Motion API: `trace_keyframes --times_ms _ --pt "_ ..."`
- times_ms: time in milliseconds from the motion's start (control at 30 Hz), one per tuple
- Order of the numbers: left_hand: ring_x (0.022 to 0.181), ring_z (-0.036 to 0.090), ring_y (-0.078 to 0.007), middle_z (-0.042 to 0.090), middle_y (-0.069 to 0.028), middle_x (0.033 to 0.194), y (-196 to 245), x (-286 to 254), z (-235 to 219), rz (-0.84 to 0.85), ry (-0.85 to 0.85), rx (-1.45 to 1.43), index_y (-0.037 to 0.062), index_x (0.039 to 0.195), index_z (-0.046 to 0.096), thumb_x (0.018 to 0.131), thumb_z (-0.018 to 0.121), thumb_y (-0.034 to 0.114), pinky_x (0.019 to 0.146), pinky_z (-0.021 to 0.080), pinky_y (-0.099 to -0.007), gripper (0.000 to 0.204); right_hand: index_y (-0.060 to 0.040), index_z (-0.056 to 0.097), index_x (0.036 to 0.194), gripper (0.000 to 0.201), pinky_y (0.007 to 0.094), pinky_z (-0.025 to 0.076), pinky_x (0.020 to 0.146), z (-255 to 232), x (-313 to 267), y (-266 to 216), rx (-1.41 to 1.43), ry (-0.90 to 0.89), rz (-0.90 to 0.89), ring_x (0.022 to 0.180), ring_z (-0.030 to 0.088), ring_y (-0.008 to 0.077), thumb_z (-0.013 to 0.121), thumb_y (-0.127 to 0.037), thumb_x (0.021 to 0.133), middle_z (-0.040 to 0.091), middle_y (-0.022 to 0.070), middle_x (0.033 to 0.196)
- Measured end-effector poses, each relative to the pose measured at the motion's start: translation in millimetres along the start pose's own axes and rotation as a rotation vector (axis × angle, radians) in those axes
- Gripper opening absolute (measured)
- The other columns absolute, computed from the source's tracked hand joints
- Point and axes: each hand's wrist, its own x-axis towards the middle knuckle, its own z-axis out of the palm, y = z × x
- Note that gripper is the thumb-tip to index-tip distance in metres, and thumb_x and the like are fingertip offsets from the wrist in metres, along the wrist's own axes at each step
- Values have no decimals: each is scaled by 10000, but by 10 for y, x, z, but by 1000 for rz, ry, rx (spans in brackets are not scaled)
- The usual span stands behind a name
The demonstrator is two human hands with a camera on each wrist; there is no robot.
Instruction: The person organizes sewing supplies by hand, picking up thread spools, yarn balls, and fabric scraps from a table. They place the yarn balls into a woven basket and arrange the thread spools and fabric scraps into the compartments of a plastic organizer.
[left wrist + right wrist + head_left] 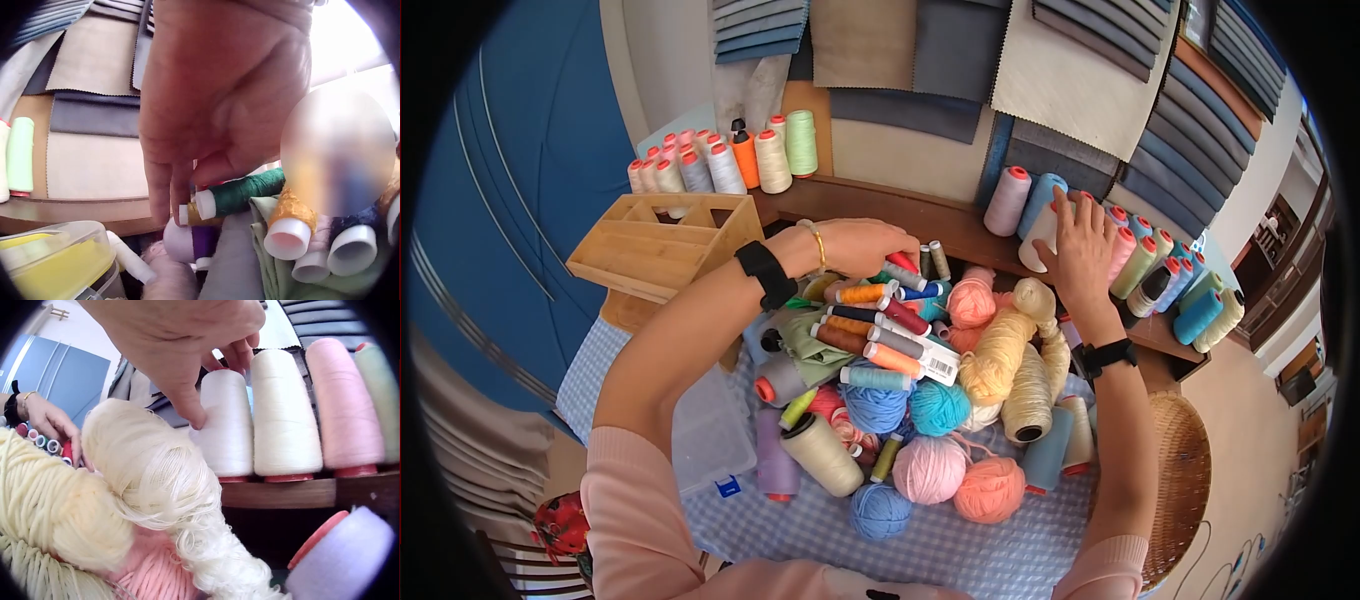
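White thread cone [1038, 243] stands at the front of the brown wooden shelf [870, 208]; in the right wrist view it is the leftmost of 3 cones close together, beside a cream cone [284, 412] and then a pink cone [344, 406]. Below the shelf, a blue checked cloth [970, 555] bears a mixed heap of yarn and thread [1000, 370].

Going by the right wrist view, the cone's long axis is upright, narrow end up, red base down on the wood. Its lean in the head view may come from the wide lens.

The right hand [1083, 245] is clamped on the cone's upper part, thumb against its side, fingers round behind. This looks like the step of setting the cone in line; the next move would call for loosening the grip and lifting clear without nudging the neighbours.

The left hand [865, 245] reaches into the heap's far edge, fingers by a red spool [902, 262]; whether they pinch it, I cannot tell.
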Motion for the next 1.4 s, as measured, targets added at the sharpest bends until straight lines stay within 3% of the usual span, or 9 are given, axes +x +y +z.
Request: trace_keyframes --times_ms 100,300,533,600,800,1000,1167,1233,1400 --pt "1014 651 -344 698 -149 1065 -35 40 -49 -53 -46 -136 74 1106 659 850 480 5 889 502 -410 320 -68 538 1303 686 418 384 950 -118 23 -105 60 129 -104 1155 508 294 815 -183 686 554 98 1169" --pt "938 679 -301 719 -126 997 69 133 -100 -87 61 -187 48 1122 658 911 451 63 840 515 -389 296 -82 653 1103 364 395 432 886 -147 -173 -429 679 -317 -288 997 592 274 746 -187 767 615 103 1019" --pt "1085 622 -313 620 -152 1170 -35 312 50 -104 33 57 92 1278 578 897 511 69 918 489 -385 387 -79 659 1098 363 413 439 902 -220 -260 -720 615 -403 -555 1021 593 271 745 -212 772 628 98 1040" --pt "1162 583 -324 569 -150 1233 71 324 16 -221 -75 140 109 1302 560 867 578 72 961 473 -394 437 -74 651 1113 369 414 446 910 -225 -258 -748 634 -413 -554 1020 586 290 730 -189 772 620 106 1029" --pt "1155 590 -337 585 -141 1211 -213 461 49 -30 -77 210 127 1331 523 773 687 13 942 497 -424 593 -66 653 1118 367 417 446 933 -231 -264 -740 651 -429 -562 1040 602 293 735 -206 788 635 118 1048" --pt "1079 611 -313 585 -131 1174 -199 346 -3 -117 -70 7 170 1379 447 725 747 24 878 517 -406 734 -36 566 1272 508 434 454 928 -209 -275 -724 773 -467 -494 1011 595 331 715 -175 806 641 154 1014" --pt "1016 613 -278 581 -121 1158 -398 281 81 -46 -90 7 146 1339 521 732 695 -6 844 522 -364 650 -24 463 1389 638 444 448 905 -270 -226 -800 836 -622 -418 962 581 349 705 -140 810 647 171 921" --pt "991 617 -267 584 -128 1177 -469 260 88 30 -87 44 135 1331 548 743 669 -14 837 523 -348 618 -10 478 1367 599 458 460 971 -301 -198 -822 766 -711 -373 1106 604 354 695 -154 827 647 197 1102" --pt "822 607 -151 607 -96 1285 -235 125 -56 -126 -209 -285 127 1337 593 810 586 -22 755 512 -300 547 -7 482 1362 631 447 468 949 -278 -211 -869 741 -616 -392 1096 599 355 720 -139 793 652 196 1075"
